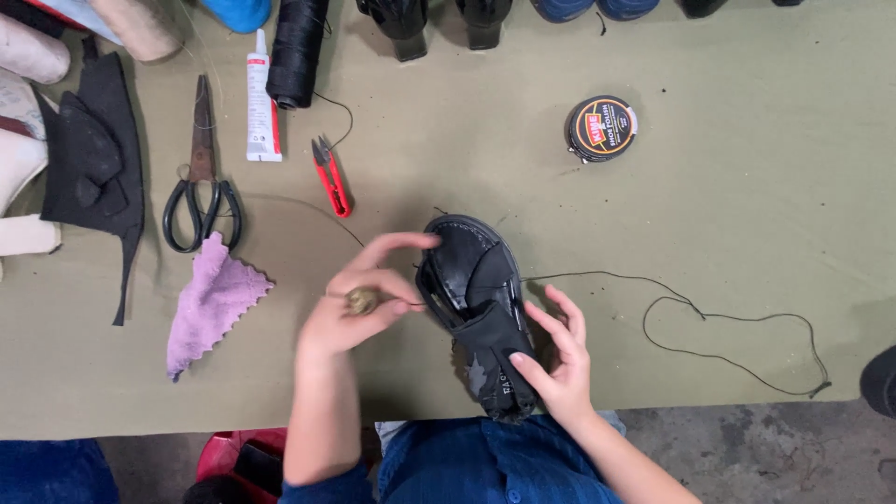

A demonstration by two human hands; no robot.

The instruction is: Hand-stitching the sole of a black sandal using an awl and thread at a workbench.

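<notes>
Black sandal (476, 308) lies at the table's (747, 233) near edge. Right hand (560, 359) clamps its heel; left hand (359, 303) pinches what looks like an awl handle at its side. Loose thread (709, 322) trails right of the sandal, so stitching seems unfinished.

Even soft light (hands slightly blurred)

Shoe-repair workshop, scissors (201, 182), thread spool (297, 51), polish tin (601, 128)
</notes>
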